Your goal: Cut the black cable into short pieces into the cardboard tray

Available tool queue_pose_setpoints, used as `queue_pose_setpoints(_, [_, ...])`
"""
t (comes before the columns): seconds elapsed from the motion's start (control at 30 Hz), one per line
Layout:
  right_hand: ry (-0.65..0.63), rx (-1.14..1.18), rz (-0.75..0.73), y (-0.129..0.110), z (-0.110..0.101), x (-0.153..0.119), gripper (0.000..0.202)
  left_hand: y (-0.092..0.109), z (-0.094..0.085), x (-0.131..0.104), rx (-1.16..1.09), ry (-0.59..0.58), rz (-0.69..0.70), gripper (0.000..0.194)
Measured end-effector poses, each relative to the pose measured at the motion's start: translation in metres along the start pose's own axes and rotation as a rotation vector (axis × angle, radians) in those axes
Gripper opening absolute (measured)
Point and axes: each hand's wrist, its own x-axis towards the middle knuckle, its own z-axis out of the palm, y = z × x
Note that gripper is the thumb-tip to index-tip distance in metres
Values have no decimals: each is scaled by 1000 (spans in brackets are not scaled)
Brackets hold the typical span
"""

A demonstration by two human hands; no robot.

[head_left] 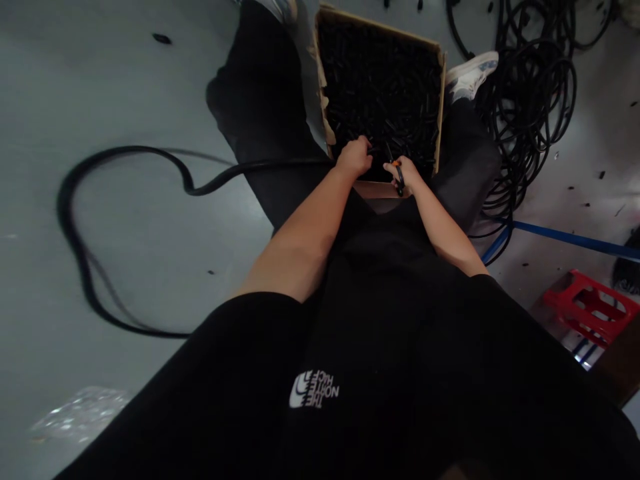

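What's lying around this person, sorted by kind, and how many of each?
Cardboard box of small black pieces: 1
Long black hose on the floor, running to the left hand: 1
Heap of coiled black cable: 1
Orange-handled cutter in the right hand: 1
Red plastic crate: 1
Blue rods: 2
Total: 7

Item count: one cardboard box [440, 87], filled with small black pieces [380, 87] too numerous to count. Two hands: left hand [354, 157], right hand [406, 175]. One long black cable [125, 151] on the floor. One tangled cable heap [530, 100]. One red crate [590, 308]. Two shoes visible.
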Motion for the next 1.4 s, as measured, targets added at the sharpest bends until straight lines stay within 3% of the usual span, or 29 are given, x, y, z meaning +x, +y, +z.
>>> queue_pose_setpoints(0.07, [43, -7, 11, 3, 1, -6, 44, -3, 0, 1, -32, 35, -13, 56])
queue_pose_setpoints(0.17, [-11, -30, 2, 5, 4, -15, 51, -6, 0, 2, -63, 74, 9, 52])
queue_pose_setpoints(0.33, [-22, -48, -14, -4, 4, -22, 56, -4, -4, 0, -39, -9, 49, 54])
queue_pose_setpoints(0.47, [-35, -61, -20, -7, 2, -20, 53, -3, -4, 0, -66, 79, 41, 35])
queue_pose_setpoints(0.63, [-22, -85, -40, -2, 3, -16, 50, 0, -1, -1, -65, 39, 74, 48])
queue_pose_setpoints(0.83, [63, 2, -2, -10, 3, -17, 53, 4, -10, -13, 118, 27, 97, 79])
queue_pose_setpoints(1.0, [15, 36, -28, -13, 3, -20, 49, 6, -13, -25, 145, 107, 118, 65])
queue_pose_setpoints(1.2, [-19, 82, -53, -3, 3, -8, 52, 13, -9, -28, 162, 26, 222, 53])
queue_pose_setpoints(1.4, [-23, 156, -64, 2, 7, 8, 61, 18, -9, -25, 138, 71, 244, 47])
